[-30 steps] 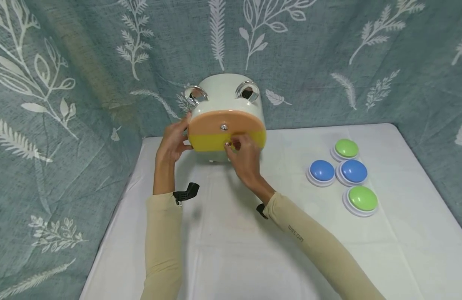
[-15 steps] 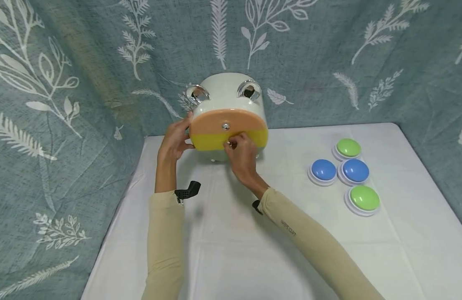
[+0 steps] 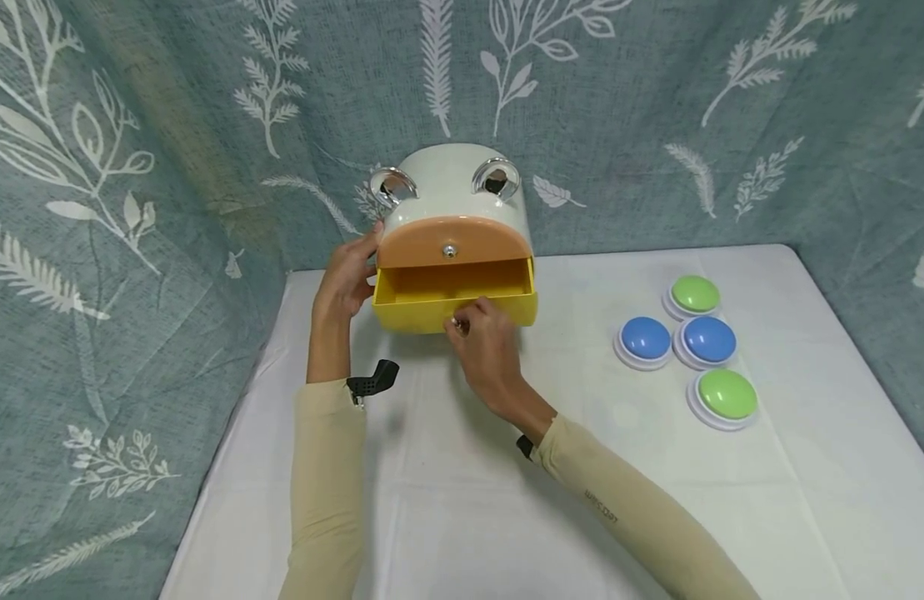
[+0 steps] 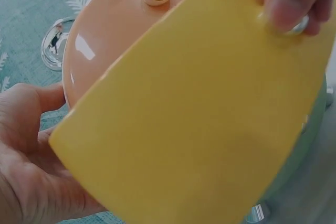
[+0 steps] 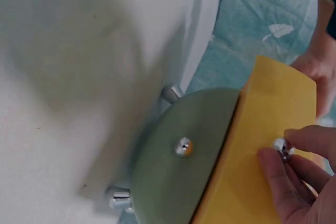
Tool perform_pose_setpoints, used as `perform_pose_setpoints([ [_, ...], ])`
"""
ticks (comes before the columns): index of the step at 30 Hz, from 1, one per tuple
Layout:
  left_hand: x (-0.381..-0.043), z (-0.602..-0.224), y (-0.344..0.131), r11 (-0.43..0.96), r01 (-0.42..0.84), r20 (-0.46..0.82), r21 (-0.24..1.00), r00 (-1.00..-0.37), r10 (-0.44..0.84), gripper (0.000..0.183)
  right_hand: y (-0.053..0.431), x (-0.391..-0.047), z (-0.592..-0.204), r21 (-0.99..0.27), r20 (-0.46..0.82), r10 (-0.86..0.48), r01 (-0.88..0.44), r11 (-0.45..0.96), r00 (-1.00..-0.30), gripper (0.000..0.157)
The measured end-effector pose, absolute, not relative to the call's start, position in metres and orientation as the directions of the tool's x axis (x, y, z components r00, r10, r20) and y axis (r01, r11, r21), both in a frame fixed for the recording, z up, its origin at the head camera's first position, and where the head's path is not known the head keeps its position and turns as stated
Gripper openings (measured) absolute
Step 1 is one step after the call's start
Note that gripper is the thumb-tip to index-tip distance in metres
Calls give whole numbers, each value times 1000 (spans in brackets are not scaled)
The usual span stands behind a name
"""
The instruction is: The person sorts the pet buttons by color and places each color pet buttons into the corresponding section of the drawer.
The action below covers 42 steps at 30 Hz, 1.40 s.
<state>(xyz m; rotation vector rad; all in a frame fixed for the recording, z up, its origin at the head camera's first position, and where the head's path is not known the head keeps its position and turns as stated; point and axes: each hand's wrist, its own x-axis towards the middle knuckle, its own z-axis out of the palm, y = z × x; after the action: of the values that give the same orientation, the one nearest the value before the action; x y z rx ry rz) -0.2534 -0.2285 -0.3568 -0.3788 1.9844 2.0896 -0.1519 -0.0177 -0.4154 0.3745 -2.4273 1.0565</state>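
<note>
A small cabinet with a glossy white body (image 3: 450,192) and two silver ring ears stands at the back of the table. Its yellow drawer (image 3: 409,316) is pulled out and its bare inside shows from above. My right hand (image 3: 490,358) pinches the silver knob (image 5: 280,145) on that drawer's front. Against the cabinet's left side rests my left hand (image 3: 345,279), its thumb and fingers touching the side wall. The orange upper drawer (image 3: 480,239) is closed. Below, the green drawer (image 5: 176,174) is closed as well; the yellow one hides it in the head view.
On the white-covered table (image 3: 462,517), to the right, sit several round push buttons, such as a blue button (image 3: 645,338) and a green button (image 3: 727,393). A teal leaf-patterned curtain (image 3: 619,150) hangs close behind the cabinet and along the sides.
The yellow drawer, closed in both earlier frames, has slid out toward me with my right hand on its knob. The left hand stays at the cabinet's side.
</note>
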Motion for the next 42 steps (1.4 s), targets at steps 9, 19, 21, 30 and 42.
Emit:
perform_pose_setpoints([
  [9,-255,-357,-229,-45,-334,-334,942,-943,-1,72,-13,-132,-415,-560,542,-107,-453,694,-834,16],
  [19,-255,-358,-227,-44,-347,-348,937,-938,-4,72,-12,-127,-419,-546,561,-121,-476,689,-819,14],
  [21,-254,-358,-227,-49,-344,-345,938,-939,-2,72,-12,-127,-419,-550,560,-121,-477,686,-820,14],
  [30,-255,-359,-228,-55,-357,-358,932,-934,-1,74,-4,-124,-414,-539,550,-157,-492,684,-820,16],
  [42,-254,-357,-229,-63,-355,-356,933,-934,-11,72,81,-144,-362,-698,379,26,-268,664,-925,23],
])
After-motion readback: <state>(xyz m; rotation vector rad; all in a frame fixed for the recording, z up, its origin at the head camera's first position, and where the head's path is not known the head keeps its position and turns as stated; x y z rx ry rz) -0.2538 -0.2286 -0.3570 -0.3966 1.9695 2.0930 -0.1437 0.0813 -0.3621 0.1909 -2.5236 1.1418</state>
